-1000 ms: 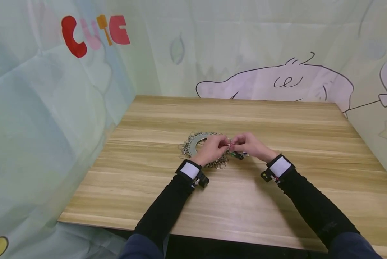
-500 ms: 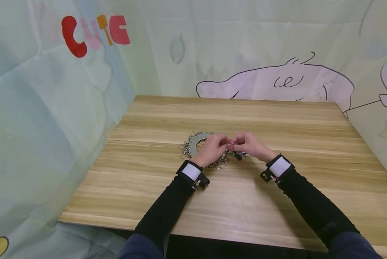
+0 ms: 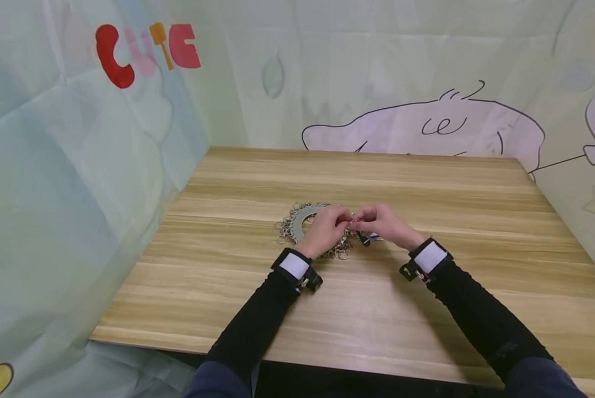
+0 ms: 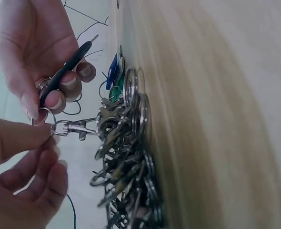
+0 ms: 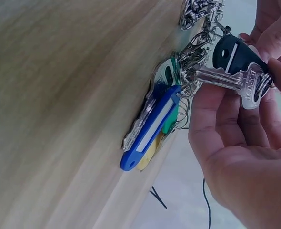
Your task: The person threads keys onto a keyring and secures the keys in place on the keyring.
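Observation:
A round grey metal ring plate (image 3: 297,221), fringed with several snap hooks and split rings, lies on the table. My left hand (image 3: 324,229) reaches over its right side. In the left wrist view its thumb and finger pinch a split ring (image 4: 45,110) attached to a swivel snap hook (image 4: 78,128). My right hand (image 3: 384,224) meets it fingertip to fingertip. It holds a key ring (image 5: 263,86) carrying a silver key (image 5: 226,80) and a black key tag (image 5: 238,55), fingers curled behind them. Fingertips partly hide where the two rings meet.
Beside the plate hang more keys, with a blue key tag (image 5: 150,129), a green tag (image 5: 170,120) and a yellow tag (image 5: 151,151). The wooden table (image 3: 217,276) backs onto printed cloth walls (image 3: 247,72).
Both hands stay almost in place, fingertips shifting slightly against each other. The black tag below the right hand has swung a little to the left.

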Demonstrator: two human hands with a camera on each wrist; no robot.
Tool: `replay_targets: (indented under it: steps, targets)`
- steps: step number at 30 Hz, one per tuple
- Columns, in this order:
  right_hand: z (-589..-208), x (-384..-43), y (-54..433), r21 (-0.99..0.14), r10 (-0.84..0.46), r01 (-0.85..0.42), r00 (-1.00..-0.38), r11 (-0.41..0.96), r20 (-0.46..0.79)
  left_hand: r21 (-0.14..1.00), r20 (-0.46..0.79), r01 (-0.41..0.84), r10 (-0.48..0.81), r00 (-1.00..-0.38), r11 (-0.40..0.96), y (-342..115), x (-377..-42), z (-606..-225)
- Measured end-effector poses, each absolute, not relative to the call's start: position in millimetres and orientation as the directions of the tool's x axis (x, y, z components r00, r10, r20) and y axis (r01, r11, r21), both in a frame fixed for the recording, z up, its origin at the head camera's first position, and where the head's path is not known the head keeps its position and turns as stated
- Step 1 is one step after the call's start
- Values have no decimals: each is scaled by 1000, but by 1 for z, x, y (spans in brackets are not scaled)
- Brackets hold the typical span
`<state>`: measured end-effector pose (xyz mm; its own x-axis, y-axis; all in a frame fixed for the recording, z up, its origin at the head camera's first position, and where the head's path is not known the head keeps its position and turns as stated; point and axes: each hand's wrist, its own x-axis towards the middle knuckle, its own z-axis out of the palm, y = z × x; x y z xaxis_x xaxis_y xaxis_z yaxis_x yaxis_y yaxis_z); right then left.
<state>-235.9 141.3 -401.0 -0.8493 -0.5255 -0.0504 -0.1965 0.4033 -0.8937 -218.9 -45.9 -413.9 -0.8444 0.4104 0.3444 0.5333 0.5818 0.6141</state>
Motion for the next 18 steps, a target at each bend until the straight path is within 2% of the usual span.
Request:
replay_targets:
  steps: [4, 10, 18]
  targets:
    - [-402, -236, 142, -900, -532, -192, -845, 392, -52, 617, 345, 533, 410, -844, 579, -47, -218, -414]
    - [-403, -235, 142, -895, -523, -175, -849, 410, -73, 618, 276, 487, 410, -869, 617, -48, -217, -415]
    - [-403, -235, 143, -904, -529, -183, -847, 386, -55, 598, 340, 530, 409, -847, 601, -45, -217, -412]
